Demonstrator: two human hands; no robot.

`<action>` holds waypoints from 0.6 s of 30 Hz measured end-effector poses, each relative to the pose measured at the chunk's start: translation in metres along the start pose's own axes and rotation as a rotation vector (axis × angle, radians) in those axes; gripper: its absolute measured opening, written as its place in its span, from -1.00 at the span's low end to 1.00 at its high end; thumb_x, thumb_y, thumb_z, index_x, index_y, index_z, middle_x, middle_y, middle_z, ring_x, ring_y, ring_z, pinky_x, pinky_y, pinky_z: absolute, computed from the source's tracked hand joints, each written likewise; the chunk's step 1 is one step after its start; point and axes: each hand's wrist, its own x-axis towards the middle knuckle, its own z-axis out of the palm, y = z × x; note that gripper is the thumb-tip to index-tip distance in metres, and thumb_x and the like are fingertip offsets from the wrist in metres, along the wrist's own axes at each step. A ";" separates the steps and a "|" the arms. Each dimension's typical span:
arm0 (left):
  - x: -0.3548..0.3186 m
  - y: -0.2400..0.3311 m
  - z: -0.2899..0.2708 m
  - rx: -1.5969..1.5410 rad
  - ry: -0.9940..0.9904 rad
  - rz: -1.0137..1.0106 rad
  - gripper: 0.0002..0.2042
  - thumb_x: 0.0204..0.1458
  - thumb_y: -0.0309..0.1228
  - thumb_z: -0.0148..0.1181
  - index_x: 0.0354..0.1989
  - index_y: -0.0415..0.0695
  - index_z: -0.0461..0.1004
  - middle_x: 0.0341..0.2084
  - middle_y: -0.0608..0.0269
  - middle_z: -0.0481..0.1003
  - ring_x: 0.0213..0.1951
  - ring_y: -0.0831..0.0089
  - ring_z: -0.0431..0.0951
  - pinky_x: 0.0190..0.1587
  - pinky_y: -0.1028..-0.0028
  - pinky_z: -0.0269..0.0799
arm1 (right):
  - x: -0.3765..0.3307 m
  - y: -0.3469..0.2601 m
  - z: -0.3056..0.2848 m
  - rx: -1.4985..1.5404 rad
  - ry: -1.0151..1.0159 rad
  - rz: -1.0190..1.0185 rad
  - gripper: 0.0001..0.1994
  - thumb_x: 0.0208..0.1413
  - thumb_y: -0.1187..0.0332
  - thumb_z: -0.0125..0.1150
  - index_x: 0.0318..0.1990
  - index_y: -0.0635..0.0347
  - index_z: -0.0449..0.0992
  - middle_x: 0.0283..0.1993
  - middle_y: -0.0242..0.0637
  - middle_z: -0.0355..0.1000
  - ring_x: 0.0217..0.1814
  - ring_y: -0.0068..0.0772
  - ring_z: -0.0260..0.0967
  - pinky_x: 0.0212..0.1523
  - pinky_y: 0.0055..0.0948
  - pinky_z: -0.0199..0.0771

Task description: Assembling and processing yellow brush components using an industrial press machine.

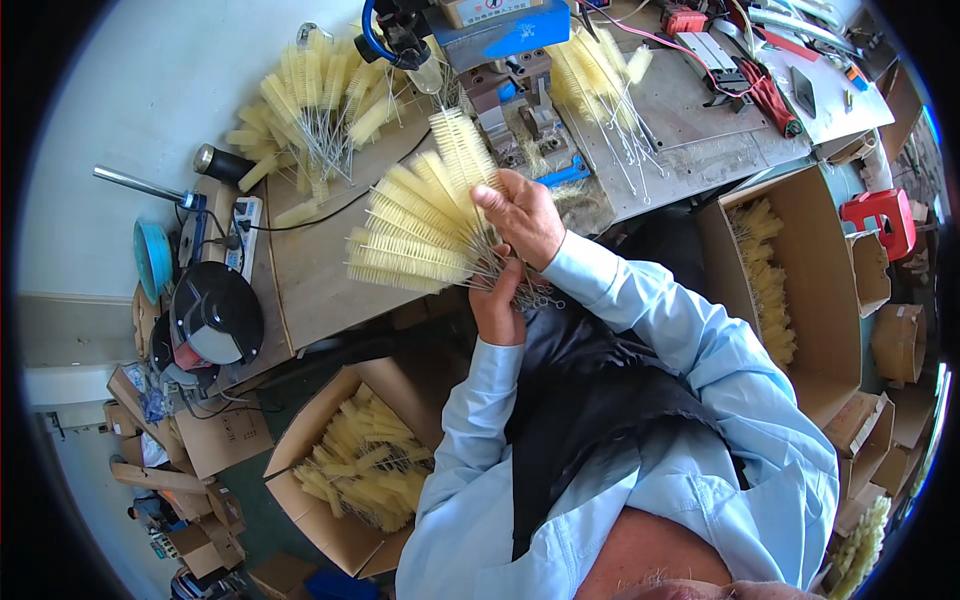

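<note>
Scuffed wooden tabletop (322, 272), ten to one o'clock; blue-topped metal press (512, 42) at twelve. Fanned bundle of pale-yellow bristle brushes (415, 225) at centre, wire stems (543, 297) toward four: left hand (497, 310), fingers clenched round stems; right hand (530, 220), fingers pinching uppermost brush (460, 145). Brown cardboard box (310, 522) at seven.

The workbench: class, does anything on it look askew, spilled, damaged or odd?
Mildly: the pale-yellow brushes left of the blue-topped machine lie in a loose heap, heads pointing different ways. Yellowish scraps beside its blue handle look like shed bristle. Nothing appears plainly broken.
</note>
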 end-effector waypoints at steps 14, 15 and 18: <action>0.023 0.027 -0.023 0.001 0.307 0.231 -0.66 0.05 -0.51 0.11 -0.01 -0.37 0.24 -0.52 0.11 0.43 -0.47 0.34 0.51 -0.24 0.33 0.50 | 0.005 0.003 -0.046 0.308 0.001 0.398 -0.63 0.39 0.12 -0.05 -0.26 0.31 0.40 -0.64 -0.54 0.09 -0.74 -0.74 -0.08 -0.76 -0.61 -0.09; 0.029 0.029 -0.023 -0.005 0.323 0.241 -0.65 0.05 -0.51 0.11 -0.01 -0.36 0.24 -0.50 0.10 0.42 -0.47 0.33 0.51 -0.25 0.32 0.51 | 0.009 0.003 -0.047 0.343 -0.017 0.426 -0.63 0.38 0.12 -0.05 -0.25 0.32 0.40 -0.64 -0.53 0.10 -0.74 -0.73 -0.08 -0.77 -0.61 -0.09; 0.055 0.033 -0.026 0.069 0.355 0.293 -0.64 0.05 -0.51 0.12 0.00 -0.36 0.24 -0.46 0.10 0.43 -0.47 0.33 0.51 -0.29 0.33 0.50 | 0.016 0.001 -0.045 0.379 -0.037 0.456 -0.64 0.37 0.12 -0.04 -0.25 0.32 0.39 -0.63 -0.52 0.11 -0.74 -0.71 -0.06 -0.77 -0.60 -0.09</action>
